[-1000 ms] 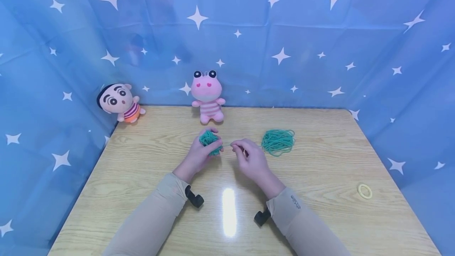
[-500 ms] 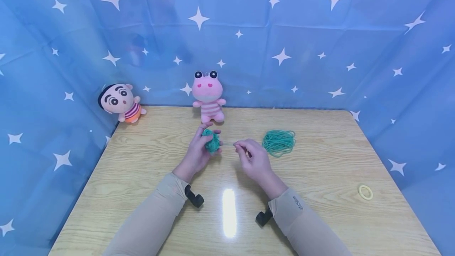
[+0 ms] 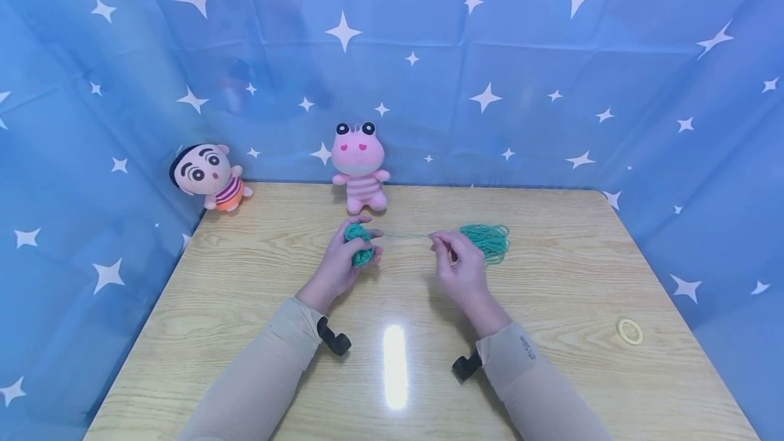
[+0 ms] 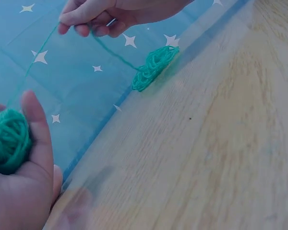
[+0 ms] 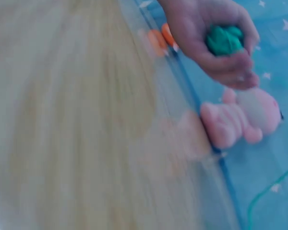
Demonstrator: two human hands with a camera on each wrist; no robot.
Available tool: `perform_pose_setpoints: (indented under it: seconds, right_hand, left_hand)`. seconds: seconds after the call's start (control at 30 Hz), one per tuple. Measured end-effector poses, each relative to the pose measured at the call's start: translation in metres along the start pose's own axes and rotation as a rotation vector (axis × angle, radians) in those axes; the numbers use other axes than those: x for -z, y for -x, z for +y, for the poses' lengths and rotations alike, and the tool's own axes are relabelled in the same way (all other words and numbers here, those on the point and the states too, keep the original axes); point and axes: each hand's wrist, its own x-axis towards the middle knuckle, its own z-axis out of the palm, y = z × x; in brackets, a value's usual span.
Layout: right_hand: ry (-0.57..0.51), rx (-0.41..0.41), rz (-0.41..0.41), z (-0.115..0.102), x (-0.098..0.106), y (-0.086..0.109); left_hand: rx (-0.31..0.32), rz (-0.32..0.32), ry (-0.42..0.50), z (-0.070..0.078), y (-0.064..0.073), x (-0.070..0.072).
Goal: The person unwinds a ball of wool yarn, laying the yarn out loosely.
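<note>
My left hand (image 3: 339, 260) grips a small green ball of yarn (image 3: 358, 245), the thumb across its front and the fingers behind. In the left wrist view the ball (image 4: 9, 143) sits in the palm, its wraps criss-crossed. A thin strand (image 4: 38, 52) runs taut from it to my right hand (image 3: 461, 267), which pinches it between thumb and fingertips to the right of the ball. Past those fingers the strand slackens and leads down to a loose heap of green yarn (image 3: 490, 242) on the table, partly hidden behind the right hand in the head view.
A pink plush toy (image 3: 360, 169) with a striped body stands at the table's back edge. Left of it, a black-haired plush doll (image 3: 211, 179) leans at the back corner. A pale yellow ring (image 3: 629, 332) lies at the right of the wooden table (image 3: 551, 386). Blue star-patterned cloth surrounds the table.
My right hand has moved right, away from the ball, lengthening the strand between the hands. The left hand has turned the yarn ball within its fingers and stays in about the same place.
</note>
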Motion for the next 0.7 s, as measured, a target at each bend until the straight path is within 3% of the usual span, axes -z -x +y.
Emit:
perform_pose_setpoints:
  seconds: [0.23,0.47,0.7]
  right_hand:
    - [0.070,-0.063,0.101,0.020,0.028,-0.001]
    - [0.107,-0.146,0.183,0.037,0.049,0.001]
    - [0.130,-0.208,0.193,0.046,0.063,0.004]
  left_hand:
    - [-0.001,-0.068,-0.052,0.001,0.001,-0.001]
    - [-0.017,-0.058,-0.156,-0.003,0.001,-0.001]
    - [-0.015,0.006,-0.066,-0.004,0.000,-0.002]
